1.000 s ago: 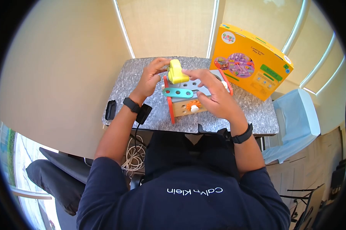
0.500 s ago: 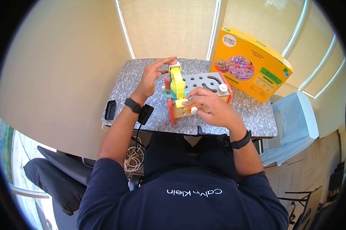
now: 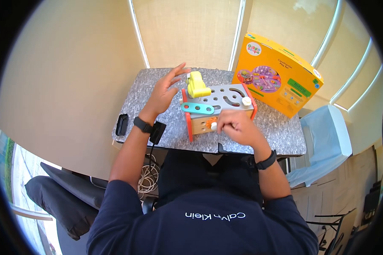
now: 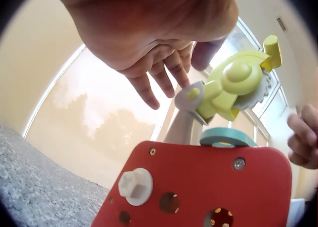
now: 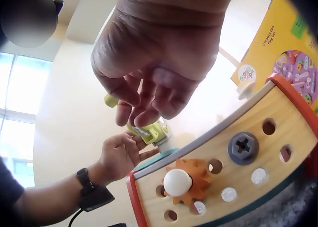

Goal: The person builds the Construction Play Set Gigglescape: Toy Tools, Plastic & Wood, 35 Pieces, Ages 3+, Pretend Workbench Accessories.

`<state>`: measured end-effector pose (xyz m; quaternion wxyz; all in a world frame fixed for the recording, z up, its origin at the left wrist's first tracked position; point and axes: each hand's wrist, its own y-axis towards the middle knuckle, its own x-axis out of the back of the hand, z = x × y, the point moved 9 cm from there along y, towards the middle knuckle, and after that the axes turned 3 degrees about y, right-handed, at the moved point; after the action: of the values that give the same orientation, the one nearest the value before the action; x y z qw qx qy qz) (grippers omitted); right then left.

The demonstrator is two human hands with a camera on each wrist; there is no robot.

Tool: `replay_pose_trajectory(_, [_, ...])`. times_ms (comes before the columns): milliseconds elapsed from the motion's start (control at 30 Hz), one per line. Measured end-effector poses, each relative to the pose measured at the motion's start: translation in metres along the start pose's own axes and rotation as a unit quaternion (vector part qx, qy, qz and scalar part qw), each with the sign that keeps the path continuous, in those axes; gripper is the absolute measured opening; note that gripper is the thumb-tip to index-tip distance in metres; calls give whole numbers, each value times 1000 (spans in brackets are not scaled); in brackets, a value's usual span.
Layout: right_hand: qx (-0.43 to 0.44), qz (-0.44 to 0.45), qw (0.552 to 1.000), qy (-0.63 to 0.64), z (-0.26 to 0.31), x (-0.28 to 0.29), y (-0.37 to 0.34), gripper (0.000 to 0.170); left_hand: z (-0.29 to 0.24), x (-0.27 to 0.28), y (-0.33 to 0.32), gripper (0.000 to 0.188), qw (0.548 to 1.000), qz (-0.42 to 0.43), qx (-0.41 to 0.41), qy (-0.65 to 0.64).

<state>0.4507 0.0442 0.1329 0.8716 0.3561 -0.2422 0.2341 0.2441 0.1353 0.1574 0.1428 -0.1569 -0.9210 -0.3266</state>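
Observation:
A yellow toy circular saw (image 3: 197,86) with a grey toothed blade (image 4: 254,95) stands raised over the left end of a toy workbench (image 3: 225,98). My left hand (image 3: 162,94) is beside it, fingers extended, their tips right at the saw's grey mount (image 4: 188,98). In front of the bench hovers my right hand (image 3: 239,127), fingers loosely curled with nothing in them. It is close to an orange gear (image 5: 191,180) with a white knob (image 5: 177,182) on the wooden front panel. A teal strip with holes (image 3: 198,108) lies along the bench top's near left edge.
A yellow play set box (image 3: 280,76) stands at the table's back right. On the speckled grey table (image 3: 276,131), a small black case (image 3: 122,124) lies at the left edge. A chair with a light blue cover (image 3: 327,136) is to the right.
The saw first swung down toward the bench's front under my right hand, then came back up. My right hand has let go and drawn back nearer me; the left has moved slightly away.

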Motion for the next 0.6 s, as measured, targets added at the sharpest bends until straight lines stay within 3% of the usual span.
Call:
replay_pose_trajectory(33, [-35, 73, 996, 27, -8, -16, -8, 17, 2, 5, -7, 75, 1000, 1, 0, 0])
replay_pose_trajectory(67, [-70, 146, 985, 53, -16, -32, -19, 12, 3, 17, -17, 70, 992, -23, -12, 121])
replay_pose_trajectory(100, [-71, 145, 985, 53, -24, -37, -31, 12, 4, 31, -28, 66, 969, -46, -23, 241])
replay_pose_trajectory(167, [-252, 251, 935, 9, -74, -64, -76, 12, 36, 64, -63, 51, 931, -56, 38, 359])
replay_pose_trajectory(233, [-288, 260, 920, -62, -101, -74, -103, 14, 79, 111, -114, 45, 880, -71, 171, 437])
replay_pose_trajectory(267, [-321, 269, 899, -130, -115, -75, -116, 18, 91, 128, -138, 43, 836, -67, 264, 475])
replay_pose_trajectory(300, [-299, 253, 911, -132, -116, -75, -117, 24, 100, 144, -162, 42, 782, -63, 354, 509])
replay_pose_trajectory(333, [-300, 252, 911, -131, -116, -76, -117, 24, 106, 150, -176, 42, 782, -61, 354, 509])
replay_pose_trajectory(400, [-332, 250, 898, -142, -118, -75, -115, 24, 139, 165, -218, 42, 670, -19, 466, 577])
replay_pose_trajectory(533, [-325, 215, 908, -151, -117, -76, -109, 27, 158, 170, -233, 45, 715, -48, 440, 541])
replay_pose_trajectory(600, [-329, 222, 905, -154, -117, -76, -110, 30, 150, 170, -225, 48, 742, -73, 388, 541])
